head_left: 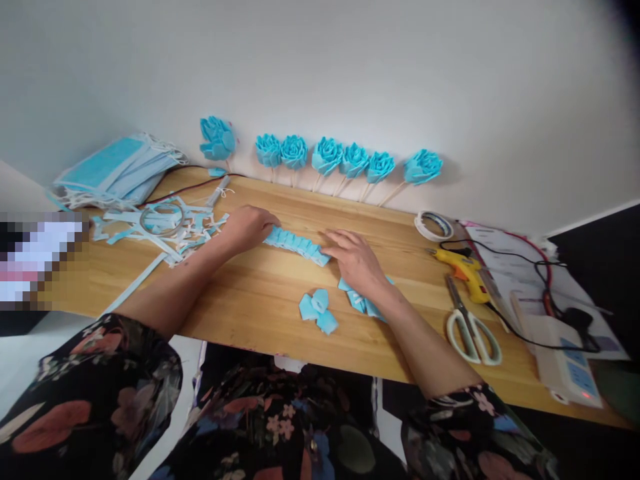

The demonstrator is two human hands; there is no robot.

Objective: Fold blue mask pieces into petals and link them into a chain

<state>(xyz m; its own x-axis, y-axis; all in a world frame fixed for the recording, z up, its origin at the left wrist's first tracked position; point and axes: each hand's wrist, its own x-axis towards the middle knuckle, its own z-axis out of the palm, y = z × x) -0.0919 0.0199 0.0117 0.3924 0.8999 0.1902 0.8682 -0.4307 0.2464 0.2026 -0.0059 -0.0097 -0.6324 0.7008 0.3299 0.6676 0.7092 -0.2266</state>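
Lying on the table (250,303) before me, the row of folded blue pieces (296,244) could skew if I press its ends unevenly, for my right hand (355,260) is loose and uncurled at one end, and whether my left hand (249,227) pinches the other I cannot tell.

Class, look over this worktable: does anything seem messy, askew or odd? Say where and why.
Yes: blue and white scraps lie in a loose tangle on the left of the table, and one long strip runs toward the front edge. They look untidy compared with the neat folded blue row.
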